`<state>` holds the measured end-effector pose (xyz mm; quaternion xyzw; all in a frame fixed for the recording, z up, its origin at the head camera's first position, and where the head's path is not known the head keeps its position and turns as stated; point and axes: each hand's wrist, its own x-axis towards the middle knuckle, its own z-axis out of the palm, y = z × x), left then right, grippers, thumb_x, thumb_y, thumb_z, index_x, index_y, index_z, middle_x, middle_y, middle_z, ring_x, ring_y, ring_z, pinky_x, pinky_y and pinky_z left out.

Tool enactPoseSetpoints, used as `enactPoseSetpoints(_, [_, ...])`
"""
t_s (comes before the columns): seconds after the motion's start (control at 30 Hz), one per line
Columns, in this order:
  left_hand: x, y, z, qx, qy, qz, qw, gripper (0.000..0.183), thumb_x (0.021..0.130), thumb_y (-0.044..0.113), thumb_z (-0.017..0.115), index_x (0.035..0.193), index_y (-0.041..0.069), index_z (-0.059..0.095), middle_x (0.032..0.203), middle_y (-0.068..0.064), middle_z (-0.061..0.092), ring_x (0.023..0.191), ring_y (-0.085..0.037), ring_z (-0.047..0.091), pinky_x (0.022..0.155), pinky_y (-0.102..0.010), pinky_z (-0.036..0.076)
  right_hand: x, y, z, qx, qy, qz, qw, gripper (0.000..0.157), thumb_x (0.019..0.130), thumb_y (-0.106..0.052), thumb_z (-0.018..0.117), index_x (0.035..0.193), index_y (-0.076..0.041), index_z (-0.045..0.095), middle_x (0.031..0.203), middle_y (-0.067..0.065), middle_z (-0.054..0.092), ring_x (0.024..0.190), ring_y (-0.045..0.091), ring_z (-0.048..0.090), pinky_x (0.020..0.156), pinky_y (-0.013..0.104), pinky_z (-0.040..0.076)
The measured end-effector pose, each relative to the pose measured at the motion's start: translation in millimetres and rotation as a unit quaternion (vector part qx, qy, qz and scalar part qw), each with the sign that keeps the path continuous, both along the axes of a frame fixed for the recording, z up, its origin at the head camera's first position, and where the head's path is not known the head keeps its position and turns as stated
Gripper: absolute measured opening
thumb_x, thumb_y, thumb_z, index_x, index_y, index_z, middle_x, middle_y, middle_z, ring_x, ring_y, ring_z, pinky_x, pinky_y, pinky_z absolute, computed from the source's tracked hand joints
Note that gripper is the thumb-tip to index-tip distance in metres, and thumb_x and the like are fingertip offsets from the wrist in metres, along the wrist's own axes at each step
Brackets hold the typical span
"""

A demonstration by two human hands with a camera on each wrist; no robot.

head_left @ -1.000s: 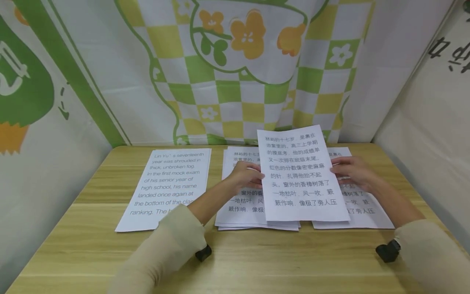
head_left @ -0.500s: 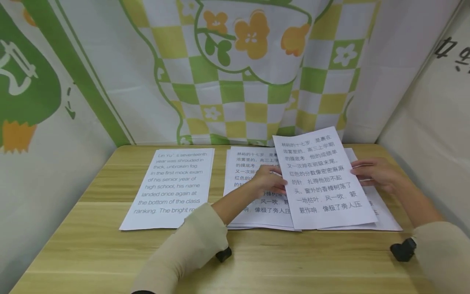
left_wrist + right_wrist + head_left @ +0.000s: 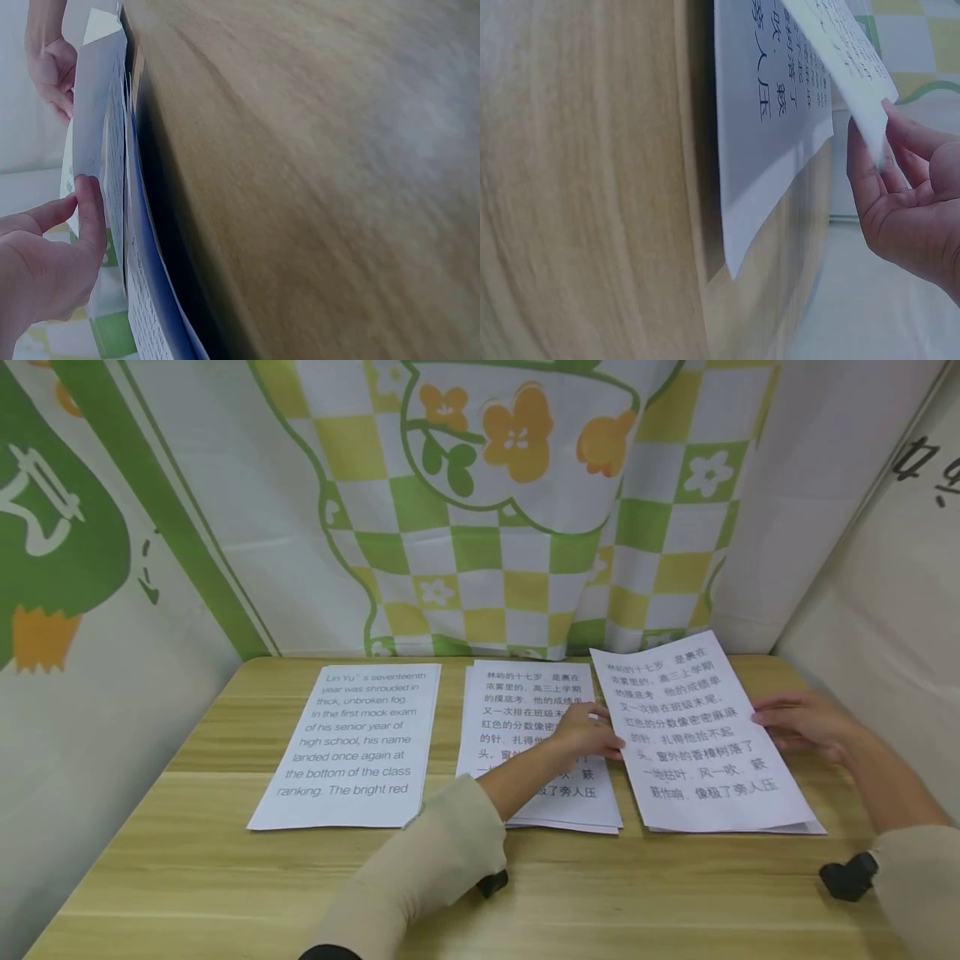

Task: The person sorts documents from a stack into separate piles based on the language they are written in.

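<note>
Over at the right end of the table (image 3: pixel 225 893), the loose sheet (image 3: pixel 690 739) of Chinese print arrives! A second ago it was straddling the gap beside the middle pile (image 3: pixel 510 714); now it has slid right and come lower, so it sits above the right-hand paper (image 3: pixel 765 142) and leaves just a near corner of it showing in the head view. The left hand (image 3: pixel 588 732) has travelled along with it, thumb and fingertips nipping its left edge in a light pinch. Across from it, the right hand (image 3: pixel 804 724) pinches the other edge, thumb on top and fingers beneath, barely a gap between them.

And it isn't flat yet: the far edge tilts up against the checked curtain (image 3: pixel 480 568), and the right side stands clear of the paper below (whether the near edge touches, I can't tell). As I judge it, the carrying across is nearly done, with only the lowering and squaring-up left. Meanwhile the English pile (image 3: pixel 345 747) lies untouched on the left, well apart from both hands.
</note>
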<state>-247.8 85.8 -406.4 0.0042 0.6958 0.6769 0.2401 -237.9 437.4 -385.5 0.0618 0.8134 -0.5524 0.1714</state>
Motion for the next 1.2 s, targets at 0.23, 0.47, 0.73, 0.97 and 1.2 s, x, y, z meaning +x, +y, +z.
enactPoseSetpoints(0.23, [4.4,7,2.7,-0.032,0.02,0.013,0.9992,0.051,0.085,-0.012,0.076,0.133,-0.008,0.058,0.096,-0.017,0.075,0.092,-0.035,0.077,0.079,-0.031,0.065,4.8,10,-0.2,0.018,0.004,0.007,1.0,0.016,0.104,-0.013,0.064,0.12,-0.011,0.065,0.094,-0.013,0.072,0.087,0.005,0.07,0.077,0.03,0.065])
enactPoseSetpoints(0.47, [3.9,3,2.5,0.005,-0.006,-0.037,0.9993,0.05,0.09,-0.005,0.075,0.135,-0.013,0.057,0.114,-0.017,0.068,0.102,-0.033,0.075,0.087,-0.03,0.064,9.0,18,-0.6,0.006,-0.006,-0.014,1.0,0.017,0.103,-0.013,0.065,0.101,-0.03,0.069,0.091,-0.014,0.072,0.085,0.004,0.07,0.076,0.029,0.064])
enactPoseSetpoints(0.73, [5.4,4,4.1,0.029,-0.024,-0.052,0.9979,0.048,0.09,-0.005,0.075,0.134,-0.014,0.056,0.1,-0.02,0.074,0.103,-0.033,0.074,0.088,-0.032,0.064,10.1,16,1.4,0.004,-0.008,-0.027,1.0,0.023,0.103,-0.014,0.066,0.096,-0.035,0.071,0.09,-0.015,0.073,0.083,0.005,0.071,0.073,0.028,0.064])
enactPoseSetpoints(0.97, [5.3,2,4.3,0.016,-0.029,-0.061,0.9976,0.045,0.092,-0.004,0.074,0.132,-0.015,0.057,0.101,-0.021,0.074,0.103,-0.034,0.074,0.087,-0.032,0.064,10.0,16,0.1,0.066,0.009,-0.015,0.998,0.043,0.102,-0.012,0.065,0.133,0.016,0.054,0.095,-0.009,0.073,0.084,0.006,0.07,0.076,0.032,0.065])
enactPoseSetpoints(1.2, [5.9,-1,4.6,0.014,-0.032,-0.071,0.9968,0.036,0.093,-0.005,0.071,0.126,-0.016,0.06,0.109,-0.026,0.073,0.106,-0.037,0.073,0.087,-0.033,0.064,10.0,16,-2.8,0.07,0.014,-0.029,0.997,0.021,0.101,-0.007,0.065,0.115,0.007,0.067,0.086,-0.006,0.074,0.075,0.008,0.071,0.069,0.029,0.065])
